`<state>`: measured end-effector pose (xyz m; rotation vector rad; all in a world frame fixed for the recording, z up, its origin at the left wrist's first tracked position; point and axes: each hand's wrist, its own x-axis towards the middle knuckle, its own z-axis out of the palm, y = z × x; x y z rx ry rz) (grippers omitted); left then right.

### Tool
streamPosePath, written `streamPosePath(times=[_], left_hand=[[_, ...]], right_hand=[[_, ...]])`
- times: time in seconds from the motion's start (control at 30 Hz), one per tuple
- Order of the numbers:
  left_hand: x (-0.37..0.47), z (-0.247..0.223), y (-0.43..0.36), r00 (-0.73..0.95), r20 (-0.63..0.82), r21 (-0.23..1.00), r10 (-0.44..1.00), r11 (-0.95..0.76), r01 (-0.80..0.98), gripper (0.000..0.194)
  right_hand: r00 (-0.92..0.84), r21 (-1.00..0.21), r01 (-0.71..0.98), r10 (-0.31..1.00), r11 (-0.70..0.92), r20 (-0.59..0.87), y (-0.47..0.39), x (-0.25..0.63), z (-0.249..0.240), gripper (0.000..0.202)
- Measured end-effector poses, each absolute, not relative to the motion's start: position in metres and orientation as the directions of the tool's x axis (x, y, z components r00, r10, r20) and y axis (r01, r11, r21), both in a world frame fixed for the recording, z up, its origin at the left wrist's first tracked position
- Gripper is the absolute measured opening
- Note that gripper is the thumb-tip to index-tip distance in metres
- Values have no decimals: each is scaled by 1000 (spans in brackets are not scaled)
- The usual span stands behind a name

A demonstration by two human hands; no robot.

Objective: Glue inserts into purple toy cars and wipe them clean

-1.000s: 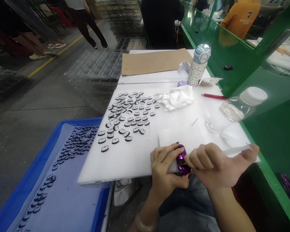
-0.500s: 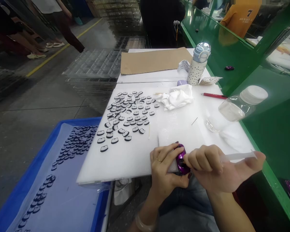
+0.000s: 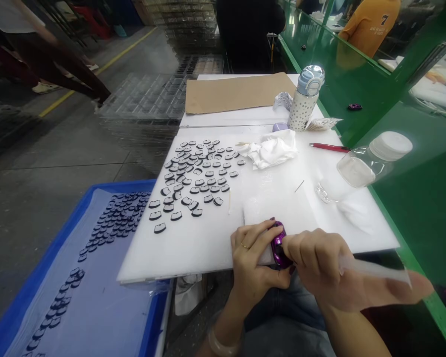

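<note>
A purple toy car point(image 3: 278, 254) is grasped by the left hand point(image 3: 250, 259) at the near edge of the worktop point(image 3: 196, 253). It is met from the right by the curled fingers of the right hand point(image 3: 329, 267), along which a whitish strip point(image 3: 377, 270) is seen; whether anything is gripped there cannot be told. Small dark-edged pieces point(image 3: 176, 216) are scattered on the left, nearer than a crumpled white cloth point(image 3: 272, 150)

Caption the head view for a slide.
Left hand holding a purple toy car, right hand against it, dark parts scattered on the white table.
</note>
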<state>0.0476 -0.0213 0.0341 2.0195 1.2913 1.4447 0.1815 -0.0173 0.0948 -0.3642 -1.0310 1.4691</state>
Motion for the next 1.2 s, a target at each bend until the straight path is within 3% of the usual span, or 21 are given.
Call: streamPosePath(times=[0.4, 0.57, 0.8, 0.93, 1.2], left_hand=[[48, 35, -22, 66, 555, 716, 829, -517, 469, 42], [50, 37, -22, 55, 555, 717, 830, -510, 476, 41], [50, 38, -22, 61, 550, 711, 833, -505, 490, 44], [49, 37, -22, 72, 546, 698, 835, -501, 512, 47], [50, 40, -21, 57, 567, 684, 822, -509, 522, 45]], right_hand=[[-137, -801, -555, 925, 224, 354, -27, 175, 104, 64], [-139, -869, -473, 962, 145, 236, -34, 178, 112, 58], [-97, -911, -392, 980, 125, 176, -40, 178, 117, 60], [-23, -888, -354, 946, 294, 322, -40, 173, 111, 61], [-51, -838, -227, 854, 496, 518, -36, 164, 95, 56]])
